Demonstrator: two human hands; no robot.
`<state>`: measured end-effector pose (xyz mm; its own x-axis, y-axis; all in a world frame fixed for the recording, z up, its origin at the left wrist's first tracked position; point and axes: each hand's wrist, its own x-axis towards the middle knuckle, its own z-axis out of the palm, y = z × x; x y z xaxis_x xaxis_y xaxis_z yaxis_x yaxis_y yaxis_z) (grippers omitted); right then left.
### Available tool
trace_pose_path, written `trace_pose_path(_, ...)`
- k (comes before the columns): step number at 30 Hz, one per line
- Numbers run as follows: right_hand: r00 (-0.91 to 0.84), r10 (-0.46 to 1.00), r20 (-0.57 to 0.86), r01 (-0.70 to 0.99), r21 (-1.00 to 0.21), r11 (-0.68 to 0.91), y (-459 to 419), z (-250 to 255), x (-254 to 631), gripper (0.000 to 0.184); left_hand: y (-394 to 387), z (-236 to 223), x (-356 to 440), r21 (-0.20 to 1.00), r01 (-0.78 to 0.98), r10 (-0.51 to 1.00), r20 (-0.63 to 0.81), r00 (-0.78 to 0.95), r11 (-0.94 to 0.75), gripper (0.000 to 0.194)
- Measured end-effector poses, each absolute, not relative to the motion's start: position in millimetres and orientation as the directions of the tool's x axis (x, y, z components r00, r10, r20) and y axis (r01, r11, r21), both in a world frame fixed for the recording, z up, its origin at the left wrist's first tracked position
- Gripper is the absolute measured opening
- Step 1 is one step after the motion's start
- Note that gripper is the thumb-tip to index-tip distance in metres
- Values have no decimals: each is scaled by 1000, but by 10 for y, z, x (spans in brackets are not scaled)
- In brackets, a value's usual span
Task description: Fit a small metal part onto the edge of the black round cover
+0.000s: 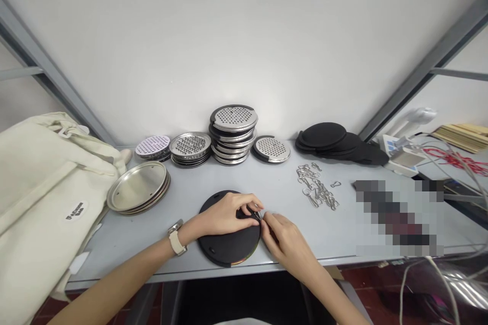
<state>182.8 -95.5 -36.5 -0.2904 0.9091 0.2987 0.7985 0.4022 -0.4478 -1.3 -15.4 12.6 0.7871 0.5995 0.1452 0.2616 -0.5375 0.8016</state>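
A round black disc (229, 244) lies flat near the table's front edge, with a coloured stripe along its near rim. My left hand (229, 213), a watch on its wrist, rests on top of the disc with fingers curled at its right edge. My right hand (284, 241) meets it there, fingers pinched on a small metal piece (259, 213) at the disc's rim. What exactly the piece is, I cannot make out.
Behind stand stacks of perforated metal discs (233, 134), a pile of plain metal plates (138, 188), black round covers (335, 142) and a heap of metal clips (318, 188). A cream fabric bag (41, 188) fills the left. Cables and a device (404, 150) lie right.
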Motion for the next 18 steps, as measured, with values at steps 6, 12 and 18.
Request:
trace_pose_path(6,-289,915,282,805,-445,392,-971,-345,1827,18,-160,140,-11,801,267,596,135,792,-536,26)
trace_pose_path(12,-274,908,317,808,-437,396,-961,-372,1821,18,-144,129,-13,811,267,604,128,786,-520,28)
trace_pose_path(18,-285,906,314,794,-452,406,-953,-371,1830,19,-121,83,-24,830,261,611,118,783,-494,31)
